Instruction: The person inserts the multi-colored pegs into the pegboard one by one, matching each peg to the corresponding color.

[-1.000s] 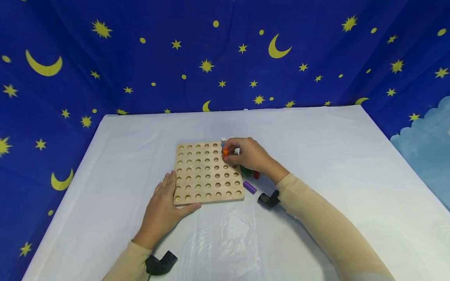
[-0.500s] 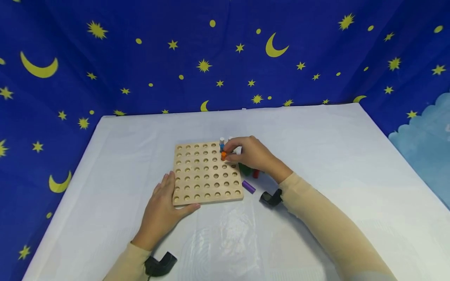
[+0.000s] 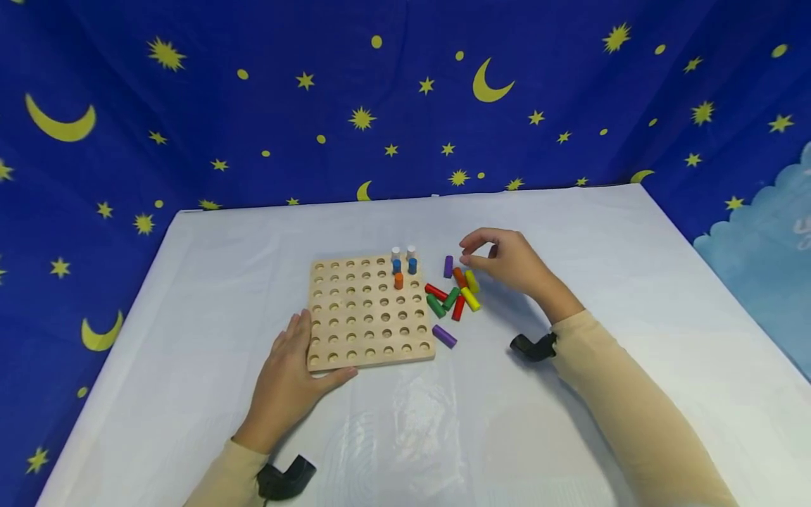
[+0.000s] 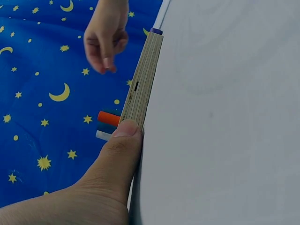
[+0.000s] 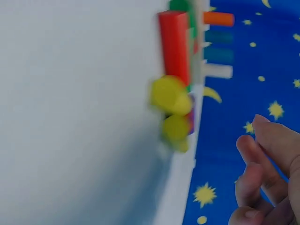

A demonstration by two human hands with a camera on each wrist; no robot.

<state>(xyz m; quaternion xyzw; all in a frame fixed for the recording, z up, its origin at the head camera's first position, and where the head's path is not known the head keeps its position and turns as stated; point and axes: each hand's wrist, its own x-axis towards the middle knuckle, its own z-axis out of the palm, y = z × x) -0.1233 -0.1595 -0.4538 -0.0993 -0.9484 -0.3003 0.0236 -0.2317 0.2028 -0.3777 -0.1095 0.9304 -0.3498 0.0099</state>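
Observation:
A wooden peg board (image 3: 355, 317) lies on the white table. At its far right corner stand two white pegs (image 3: 395, 252), two blue pegs (image 3: 412, 265) and an orange peg (image 3: 398, 280). My left hand (image 3: 298, 352) rests flat at the board's near left corner, its thumb (image 4: 119, 150) against the board's edge (image 4: 143, 79). My right hand (image 3: 472, 252) hovers right of the board above loose pegs (image 3: 470, 298), fingers (image 5: 262, 159) loosely curled and holding nothing. Close to the right wrist camera lie a red peg (image 5: 174, 42) and a yellow peg (image 5: 171, 96).
Several loose pegs lie right of the board: red (image 3: 436, 291), green (image 3: 451, 298), yellow (image 3: 472, 282), orange (image 3: 459, 277) and purple (image 3: 448, 266). Another purple peg (image 3: 444, 336) lies nearer me. Blue star-patterned cloth (image 3: 405, 105) walls the table on three sides.
My right hand let go of the orange peg, which now stands in the board, and drew back to the right, uncovering the loose pegs. The left hand stayed put.

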